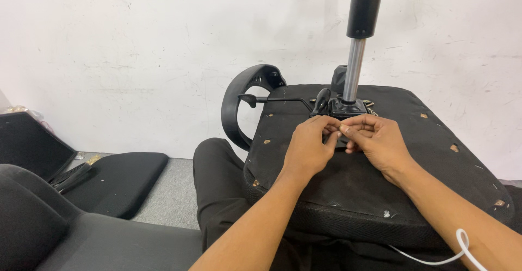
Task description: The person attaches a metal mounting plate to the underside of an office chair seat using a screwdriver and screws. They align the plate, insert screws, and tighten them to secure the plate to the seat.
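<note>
An upturned black office chair seat (435,162) rests on my lap with its underside facing up. A black metal mechanism plate (348,108) is fixed at its middle, and a gas lift cylinder (354,69) rises from it. My left hand (307,146) and my right hand (378,140) meet just in front of the mechanism, fingertips pinched together on something small that I cannot make out. A thin lever (277,100) runs left from the mechanism. A curved black armrest (239,102) sticks out at the seat's left side.
A white wall stands close behind. Another black seat cushion (117,181) lies on the grey floor at the left, with a black chair part (32,216) in the near left corner. A white cable (462,246) loops by my right forearm.
</note>
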